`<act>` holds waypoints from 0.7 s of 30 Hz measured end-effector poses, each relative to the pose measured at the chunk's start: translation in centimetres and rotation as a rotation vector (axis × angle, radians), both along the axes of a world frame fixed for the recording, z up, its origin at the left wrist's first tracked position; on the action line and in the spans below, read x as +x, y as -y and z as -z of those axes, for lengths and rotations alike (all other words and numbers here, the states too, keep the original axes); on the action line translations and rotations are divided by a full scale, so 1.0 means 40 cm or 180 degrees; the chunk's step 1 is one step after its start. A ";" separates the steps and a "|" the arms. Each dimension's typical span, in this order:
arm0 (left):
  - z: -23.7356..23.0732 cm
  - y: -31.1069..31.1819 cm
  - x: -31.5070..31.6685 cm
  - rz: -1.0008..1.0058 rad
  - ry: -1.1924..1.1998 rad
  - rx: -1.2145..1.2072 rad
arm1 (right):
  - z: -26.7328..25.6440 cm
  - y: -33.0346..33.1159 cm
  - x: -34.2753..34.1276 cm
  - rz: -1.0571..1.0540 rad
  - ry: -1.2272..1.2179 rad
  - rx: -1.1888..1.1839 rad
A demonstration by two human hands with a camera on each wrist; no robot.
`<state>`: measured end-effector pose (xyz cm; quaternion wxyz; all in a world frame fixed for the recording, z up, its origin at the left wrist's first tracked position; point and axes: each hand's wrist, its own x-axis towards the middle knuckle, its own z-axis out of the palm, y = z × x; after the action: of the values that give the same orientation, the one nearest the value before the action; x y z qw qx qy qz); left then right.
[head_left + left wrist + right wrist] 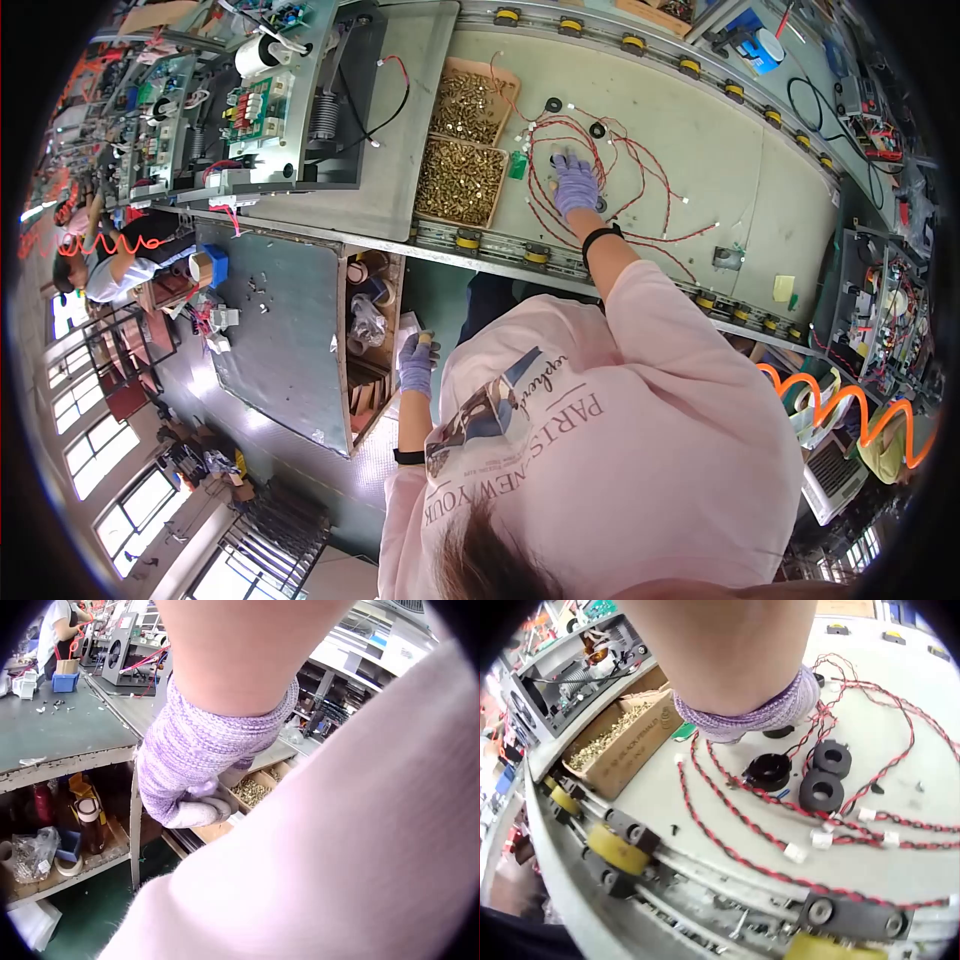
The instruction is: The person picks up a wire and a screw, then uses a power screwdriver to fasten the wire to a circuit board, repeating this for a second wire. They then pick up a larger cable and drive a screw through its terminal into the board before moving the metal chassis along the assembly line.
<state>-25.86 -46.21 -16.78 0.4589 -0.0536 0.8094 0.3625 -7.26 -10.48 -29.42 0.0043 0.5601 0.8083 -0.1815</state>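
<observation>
The right hand, in a purple knitted glove, reaches over red-and-black twisted wires on the pale worktop, fingers extended and slightly spread. Whether the fingertips touch a wire is unclear. In the right wrist view the glove cuff hides the fingers; black rings and white connectors lie beyond and below it. The left hand hangs beside the body, below the worktop edge. In the left wrist view this gloved hand has loosely bent fingers, with nothing visibly held.
Two cardboard boxes of brass-coloured parts stand left of the wires. A roller rail runs along the near edge. Metal units with circuit boards stand farther left. Beside the left hand is a shelf with a bag and tape.
</observation>
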 end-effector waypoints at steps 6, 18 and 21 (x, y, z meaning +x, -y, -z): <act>-0.003 0.014 -0.060 0.0052 -0.0029 0.0271 | -0.034 -0.028 -0.011 -0.0459 0.0613 -0.0645; -0.231 -0.239 -0.599 -0.0606 -0.2792 0.1796 | -0.699 -0.147 0.295 -0.0019 -0.7017 -0.1171; -0.394 -0.363 -0.692 -0.0537 -0.4257 0.2791 | -0.754 -0.113 0.243 0.0612 -0.6716 -0.0765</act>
<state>-53.56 -31.69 -1.03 -0.1728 0.2990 0.6901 0.6361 2.48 -5.95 0.73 -0.6570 0.1770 0.3325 -0.6530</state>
